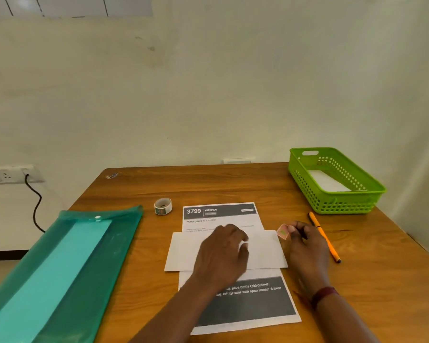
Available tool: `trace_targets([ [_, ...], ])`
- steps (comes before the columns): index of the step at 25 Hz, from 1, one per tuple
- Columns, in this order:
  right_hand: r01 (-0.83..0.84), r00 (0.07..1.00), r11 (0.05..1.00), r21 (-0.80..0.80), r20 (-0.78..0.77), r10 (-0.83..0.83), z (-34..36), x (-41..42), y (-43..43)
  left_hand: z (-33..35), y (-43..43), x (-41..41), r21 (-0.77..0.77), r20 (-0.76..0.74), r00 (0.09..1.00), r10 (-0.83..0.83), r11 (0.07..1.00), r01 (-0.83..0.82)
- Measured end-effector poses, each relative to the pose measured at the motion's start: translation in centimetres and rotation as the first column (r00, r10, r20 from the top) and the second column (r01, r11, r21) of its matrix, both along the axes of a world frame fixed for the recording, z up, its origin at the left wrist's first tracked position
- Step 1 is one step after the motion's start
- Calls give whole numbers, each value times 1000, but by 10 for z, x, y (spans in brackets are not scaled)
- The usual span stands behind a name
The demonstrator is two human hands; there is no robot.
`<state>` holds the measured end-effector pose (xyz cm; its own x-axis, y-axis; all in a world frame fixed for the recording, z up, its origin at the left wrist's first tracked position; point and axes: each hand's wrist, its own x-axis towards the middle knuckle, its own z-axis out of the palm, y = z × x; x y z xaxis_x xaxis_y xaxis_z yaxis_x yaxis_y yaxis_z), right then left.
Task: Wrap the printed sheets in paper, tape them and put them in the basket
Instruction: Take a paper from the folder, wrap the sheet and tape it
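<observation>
Glossy wood-grain table (233, 184), perforated green plastic basket (307, 191), matt printed paper sheet (248, 308), shiny translucent teal plastic folder (104, 256).

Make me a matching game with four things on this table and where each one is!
Things
1. green plastic basket
2. white roll of tape
3. orange pen
4. teal plastic folder
Places
A. right of the right hand
B. back right corner of the wooden table
C. left edge of the table
D. left of the printed sheet's top
Pairs: 1-B, 2-D, 3-A, 4-C
</observation>
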<state>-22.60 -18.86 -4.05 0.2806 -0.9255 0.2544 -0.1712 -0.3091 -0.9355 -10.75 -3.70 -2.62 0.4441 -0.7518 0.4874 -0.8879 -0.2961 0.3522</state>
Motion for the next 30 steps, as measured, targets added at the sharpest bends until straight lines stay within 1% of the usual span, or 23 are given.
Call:
trace_targets([
  [2,-58,990,998,-33,-129,53,-1,0,-9,-4,-12,-18,43,-12,997,-75,996,75],
  [5,-189,934,979,-82,-322,153,1,3,-20,-9,-26,-30,75,-36,993,-111,991,113],
  [7,-217,908,972,-91,-385,166,-1,7,-25,-12,-31,-34,101,-68,990,-122,986,129],
  [10,-255,875,953,-166,-459,154,-4,13,-29,-19,-35,-35,141,-101,989,-107,983,120],
  [15,-277,858,926,-258,-501,117,-9,18,-35,-26,-40,-32,200,-62,995,-77,976,88],
  [18,-281,834,916,-287,-545,85,-11,22,-37,-25,-39,-34,235,-22,997,-70,969,73],
  [23,-274,816,921,-277,-574,70,-12,24,-37,-27,-39,-33,281,50,996,-73,958,56],
  [26,-267,812,921,-285,-581,56,-11,24,-36,-26,-39,-33,304,48,996,-75,951,57],
  [30,-261,807,923,-283,-589,47,-10,24,-36,-25,-39,-34,299,53,996,-72,953,53],
])
